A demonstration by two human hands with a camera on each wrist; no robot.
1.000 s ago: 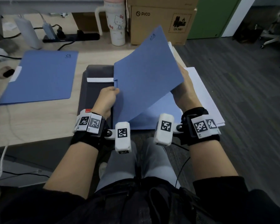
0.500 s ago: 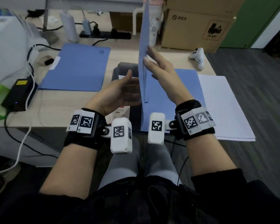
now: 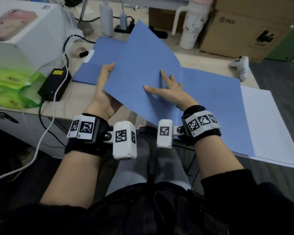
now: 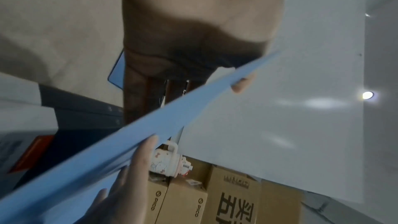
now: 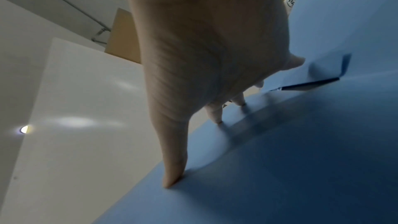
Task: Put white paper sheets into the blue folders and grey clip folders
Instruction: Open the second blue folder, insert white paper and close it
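A blue folder lies open on the desk. Its cover [image 3: 139, 65] is swung over to the left and tilts up; its back half [image 3: 219, 107] lies flat on a stack of white paper sheets [image 3: 270, 129]. My left hand [image 3: 103, 89] holds the cover's left edge, thumb on top and fingers beneath. My right hand [image 3: 166, 90] presses flat on the cover's inner face with fingers spread, as the right wrist view shows [image 5: 172, 181]. A second blue folder [image 3: 98, 48] lies behind at the left, partly hidden. No grey clip folder shows.
A white box [image 3: 24, 31], a green packet [image 3: 12, 85] and a black power adapter [image 3: 54, 85] with a white cable lie at the left. At the back stand a cartoon-cat cup [image 3: 192, 26] and a cardboard box [image 3: 244, 28]. A white controller [image 3: 241, 67] rests at the right.
The cover stood upright half a second ago; now it has swung over to the left. My left hand has taken its edge and my right hand lies flat on its inner face.
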